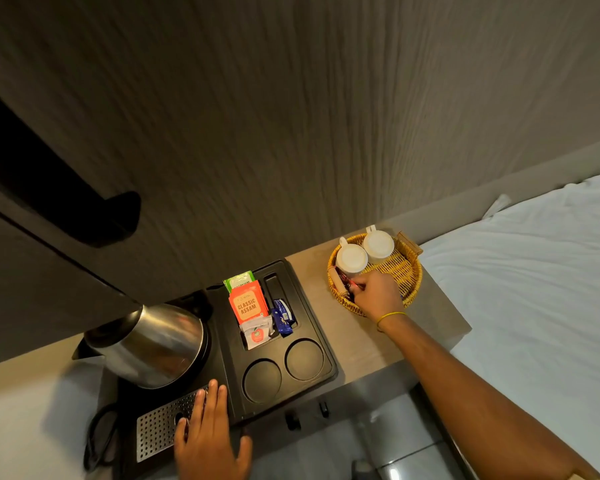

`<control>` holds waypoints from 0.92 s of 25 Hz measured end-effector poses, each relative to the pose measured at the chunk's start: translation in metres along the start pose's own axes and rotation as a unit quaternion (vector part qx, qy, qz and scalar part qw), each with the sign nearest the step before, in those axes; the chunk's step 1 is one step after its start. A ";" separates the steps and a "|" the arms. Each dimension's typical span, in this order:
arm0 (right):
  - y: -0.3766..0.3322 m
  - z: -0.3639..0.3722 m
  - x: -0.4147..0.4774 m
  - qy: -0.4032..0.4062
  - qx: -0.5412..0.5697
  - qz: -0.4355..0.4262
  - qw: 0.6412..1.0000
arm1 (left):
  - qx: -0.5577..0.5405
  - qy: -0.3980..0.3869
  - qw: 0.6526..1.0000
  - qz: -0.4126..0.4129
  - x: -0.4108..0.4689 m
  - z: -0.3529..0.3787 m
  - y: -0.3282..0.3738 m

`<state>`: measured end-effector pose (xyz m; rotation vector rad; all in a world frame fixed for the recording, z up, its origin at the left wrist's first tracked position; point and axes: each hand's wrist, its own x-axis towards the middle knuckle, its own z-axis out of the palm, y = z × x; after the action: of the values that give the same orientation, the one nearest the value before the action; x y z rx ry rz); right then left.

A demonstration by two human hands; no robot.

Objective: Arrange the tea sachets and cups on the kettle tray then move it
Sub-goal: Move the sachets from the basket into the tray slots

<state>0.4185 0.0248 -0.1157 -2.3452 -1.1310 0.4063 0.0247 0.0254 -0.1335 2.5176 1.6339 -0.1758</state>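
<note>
The black kettle tray (312, 306) lies on the counter with a steel kettle (153, 344) on its left part. Tea sachets (248, 304) stand in its slot: a green one, an orange "Classic Assam" one, a white one and a blue packet (282, 318). Two round cup wells (262, 380) hold nothing. Two white cups (352, 259) sit upside down in a wicker basket (411, 271) to the right. My right hand (378, 294) reaches into the basket, fingers closed on a small red sachet (352, 284). My left hand (210, 438) rests flat on the tray's perforated drip grid (156, 433).
A dark wood-grain wall rises behind the counter (395, 341). A white bed (534, 289) borders the counter on the right. The kettle's black cord (99, 438) loops at the left front. A dark cabinet handle (94, 216) juts out upper left.
</note>
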 end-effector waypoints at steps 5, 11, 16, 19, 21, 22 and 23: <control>0.000 -0.013 -0.004 0.067 0.034 -0.003 0.997 | -0.011 0.011 1.000 0.005 -0.001 0.006 -0.005; -0.022 -0.030 -0.015 0.106 0.131 -0.025 0.985 | -0.023 0.009 1.000 0.003 -0.005 0.005 -0.007; -0.086 0.009 -0.025 0.020 0.127 -0.079 0.989 | -0.027 0.008 1.000 0.005 -0.007 -0.001 -0.005; -0.116 0.045 -0.020 -0.008 0.113 -0.024 0.993 | -0.028 0.004 1.000 0.009 -0.008 -0.003 -0.006; -0.128 0.061 -0.013 -0.015 0.108 0.006 0.994 | -0.028 0.005 1.000 0.010 -0.008 -0.004 -0.006; -0.133 0.066 -0.009 -0.018 0.104 0.010 0.994 | -0.026 0.004 1.000 0.010 -0.008 -0.004 -0.006; -0.137 0.069 -0.006 -0.020 0.096 0.008 0.995 | -0.024 0.002 1.000 0.010 -0.008 -0.004 -0.006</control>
<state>0.2952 0.1139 -0.0969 -2.1894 -1.0423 0.5462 0.0161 0.0211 -0.1285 2.4998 1.5933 -0.1262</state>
